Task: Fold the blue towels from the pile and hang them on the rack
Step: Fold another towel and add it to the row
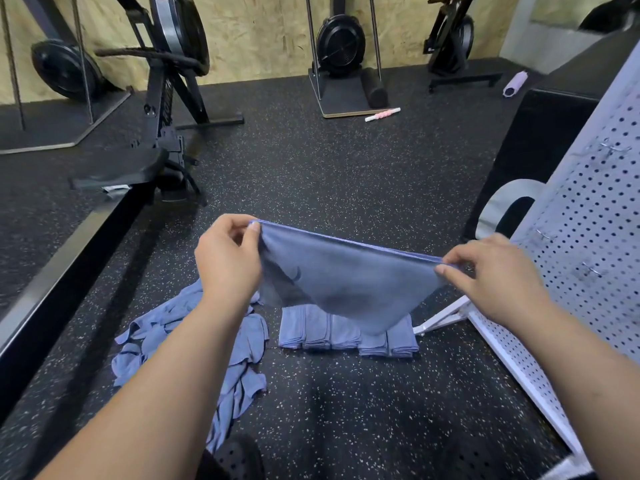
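I hold one blue towel [346,282] stretched in the air above the floor. My left hand [227,258] pinches its left top corner and my right hand [495,271] pinches its right top corner, so the top edge runs taut between them and the cloth hangs down to a point. Below it, a row of folded blue towels [343,336] lies on the floor. A loose pile of crumpled blue towels [194,341] lies to the left, partly hidden by my left forearm. The white perforated rack [588,237] stands at the right.
The floor is dark speckled rubber [346,168]. A rowing machine [162,109] and its long rail stand at the left. More black fitness machines [341,46] stand against the wooden back wall. A pink roller stick [382,115] lies on the floor, and a black box [540,133] stands behind the rack.
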